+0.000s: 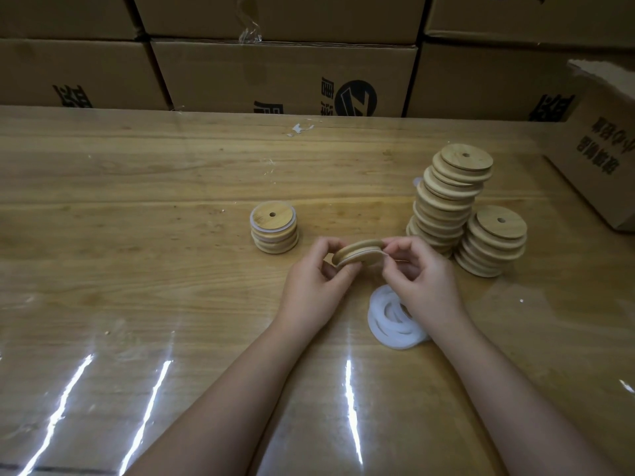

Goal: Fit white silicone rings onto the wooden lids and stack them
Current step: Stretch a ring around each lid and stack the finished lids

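A round wooden lid point(357, 253) is held tilted above the table between both hands. My left hand point(314, 283) pinches its left edge, and my right hand point(421, 280) pinches its right edge, where a white silicone ring shows along the groove. A pile of loose white rings point(388, 319) lies on the table just below my right hand. A short stack of lids fitted with white rings point(274, 231) stands to the left. A tall leaning stack of bare lids point(446, 201) and a shorter stack point(493, 240) stand to the right.
The wooden table point(137, 235) is covered with shiny clear film. Cardboard boxes point(281, 77) line its far edge, and another open carton point(604, 156) stands at the right edge near the tall stack.
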Tool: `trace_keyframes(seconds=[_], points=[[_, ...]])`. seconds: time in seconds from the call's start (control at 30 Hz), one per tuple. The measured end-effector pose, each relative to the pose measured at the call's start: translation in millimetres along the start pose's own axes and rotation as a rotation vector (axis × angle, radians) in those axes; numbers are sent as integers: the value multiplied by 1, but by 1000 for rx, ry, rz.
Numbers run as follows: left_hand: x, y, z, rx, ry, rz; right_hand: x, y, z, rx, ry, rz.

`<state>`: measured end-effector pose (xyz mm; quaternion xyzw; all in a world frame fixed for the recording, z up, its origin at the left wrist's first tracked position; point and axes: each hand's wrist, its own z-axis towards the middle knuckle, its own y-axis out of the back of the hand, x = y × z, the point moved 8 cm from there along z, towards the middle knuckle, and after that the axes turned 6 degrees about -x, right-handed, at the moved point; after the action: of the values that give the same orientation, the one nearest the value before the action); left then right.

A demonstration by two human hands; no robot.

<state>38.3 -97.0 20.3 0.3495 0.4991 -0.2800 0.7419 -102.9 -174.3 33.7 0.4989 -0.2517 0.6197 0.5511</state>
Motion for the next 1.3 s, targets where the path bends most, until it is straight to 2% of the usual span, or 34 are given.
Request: trace_keyframes(seconds=[0.1, 0.3, 0.5, 0.77, 1.07, 1.3], points=[[-9, 3, -1, -59, -123, 158, 5, 1, -2, -14, 48, -62], [-13, 4, -2, -61, -144, 123, 4, 4, -1, -50, 28, -107], [-6, 6, 2, -45, -9, -4, -6, 2, 1, 5, -94, -34], [1, 5, 2, -12, 77, -134, -5, -3, 0, 74, -87, -25], [-7, 3, 1, -7, -19, -99, -1, -1, 0, 52, -32, -4], [-3, -1, 0, 20, 28, -47, 4, 2, 2, 28, 12, 13]])
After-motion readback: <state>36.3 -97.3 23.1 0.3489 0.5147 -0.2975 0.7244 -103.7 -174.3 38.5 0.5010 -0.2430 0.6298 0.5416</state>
